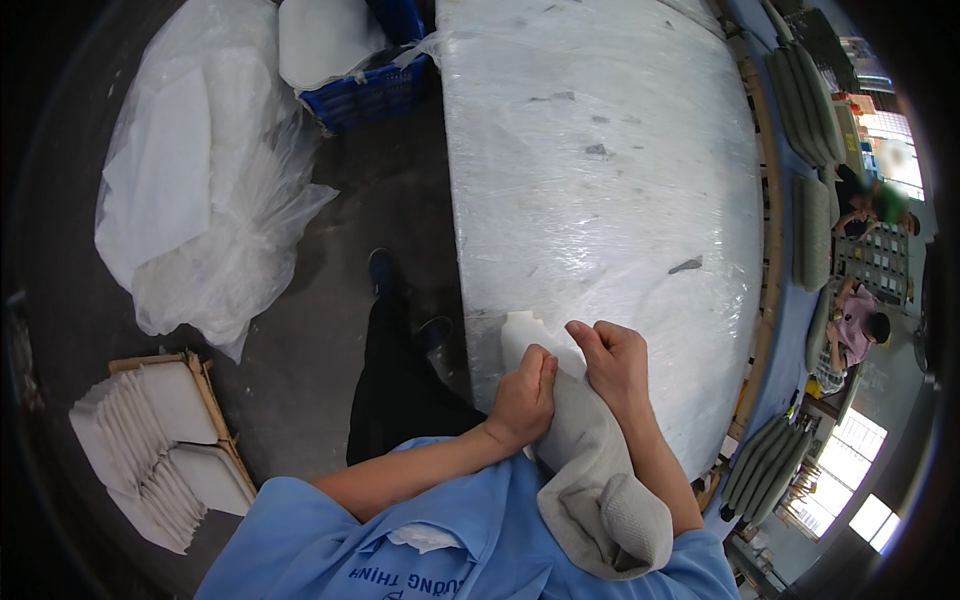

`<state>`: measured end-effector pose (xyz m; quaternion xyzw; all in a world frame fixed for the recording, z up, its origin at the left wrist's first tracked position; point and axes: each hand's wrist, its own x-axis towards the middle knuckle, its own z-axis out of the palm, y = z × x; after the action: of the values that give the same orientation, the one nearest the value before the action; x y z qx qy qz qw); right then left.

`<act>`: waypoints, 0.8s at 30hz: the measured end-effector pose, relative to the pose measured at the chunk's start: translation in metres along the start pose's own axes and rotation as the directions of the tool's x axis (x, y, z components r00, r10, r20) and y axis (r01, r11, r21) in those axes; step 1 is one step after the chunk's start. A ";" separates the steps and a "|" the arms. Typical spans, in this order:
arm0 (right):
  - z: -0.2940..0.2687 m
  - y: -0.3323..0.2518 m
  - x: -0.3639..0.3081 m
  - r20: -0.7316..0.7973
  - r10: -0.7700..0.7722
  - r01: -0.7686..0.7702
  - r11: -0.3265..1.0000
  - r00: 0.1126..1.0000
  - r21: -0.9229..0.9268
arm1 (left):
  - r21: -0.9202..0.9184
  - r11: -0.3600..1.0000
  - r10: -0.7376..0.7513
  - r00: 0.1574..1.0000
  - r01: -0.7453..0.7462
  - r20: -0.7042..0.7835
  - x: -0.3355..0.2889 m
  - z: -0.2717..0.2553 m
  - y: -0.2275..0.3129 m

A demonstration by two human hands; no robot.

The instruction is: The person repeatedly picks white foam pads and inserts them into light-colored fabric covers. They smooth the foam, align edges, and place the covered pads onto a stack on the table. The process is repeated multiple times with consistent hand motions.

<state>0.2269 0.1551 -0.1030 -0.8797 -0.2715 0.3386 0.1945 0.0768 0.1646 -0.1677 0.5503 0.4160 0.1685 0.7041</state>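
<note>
A grey fabric cover [583,440] hangs between my forearms, its lower end bunched and folded against my shirt. From its upper opening sticks out a white pad, foam-like [524,328], over the wrapped table. My left hand [524,400] is closed in a fist on the cover's left edge, near where the pad comes out. On the other side of the opening, my right hand [617,365] is curled with the thumb pointing up and left, gripping the cover's right edge. The part of the pad inside the cover is hidden.
A plastic-wrapped table [610,190] with small dark scraps lies ahead. To the left are a large clear bag [215,180] of white material, a blue basket [365,98], and a carton of stacked white pads [165,440]. Grey cushions [805,105] line the right; people sit beyond.
</note>
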 end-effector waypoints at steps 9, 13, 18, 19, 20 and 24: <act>0.031 0.022 0.041 0.155 0.121 -0.102 0.987 0.980 -0.126 | 0.117 0.989 -0.087 0.996 0.088 -0.016 0.019 -0.003 -0.032; 0.038 0.034 0.052 0.166 0.142 -0.119 0.983 0.976 -0.142 | 0.132 0.985 -0.110 0.994 0.111 -0.011 0.028 0.001 -0.044; 0.048 0.049 0.054 0.076 0.124 -0.115 0.986 0.989 -0.118 | 0.185 0.978 -0.096 0.995 0.098 -0.021 0.035 0.007 -0.057; 0.049 0.052 0.055 0.061 0.111 -0.102 0.987 0.992 -0.126 | 0.199 0.975 -0.097 0.995 0.099 -0.023 0.037 0.009 -0.059; 0.050 0.055 0.056 0.037 0.092 -0.087 0.989 0.995 -0.123 | 0.213 0.972 -0.097 0.995 0.100 -0.023 0.038 0.011 -0.062; 0.052 0.063 0.050 0.008 0.102 -0.101 0.992 0.995 -0.081 | 0.162 0.977 -0.130 0.989 0.139 -0.065 0.035 0.016 -0.067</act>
<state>0.2438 0.1449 -0.1965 -0.8975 -0.2408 0.3420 0.1398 0.0949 0.1564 -0.2418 0.5730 0.4838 0.0999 0.6539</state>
